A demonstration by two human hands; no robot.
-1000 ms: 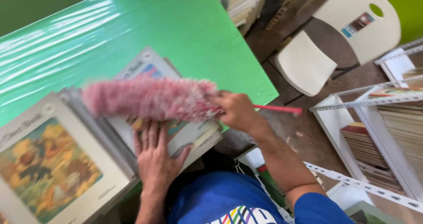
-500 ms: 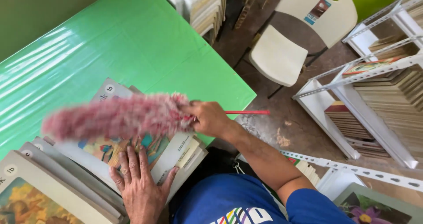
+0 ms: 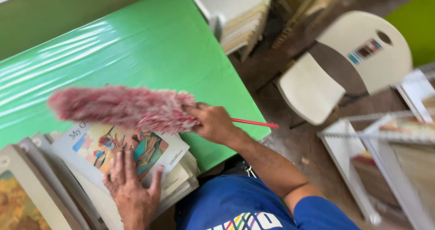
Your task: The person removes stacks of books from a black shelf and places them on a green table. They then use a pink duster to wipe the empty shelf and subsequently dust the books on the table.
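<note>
Now the fluffy pink duster (image 3: 120, 108) is sitting a bit higher over the books than half a second ago, and the left hand (image 3: 130, 190) is staying flat. The right hand (image 3: 214, 122) is wrapping tight around the duster's thin red handle (image 3: 253, 123). The left hand, fingers spread wide, is pressing on the top book (image 3: 120, 146), which is showing a bright painted picture on a white cover. More books (image 3: 31, 194) are lying beside it on the green worktop (image 3: 136, 49). A white chair (image 3: 349, 71) with a small striped sticker (image 3: 362, 51) is standing nearby.
</note>
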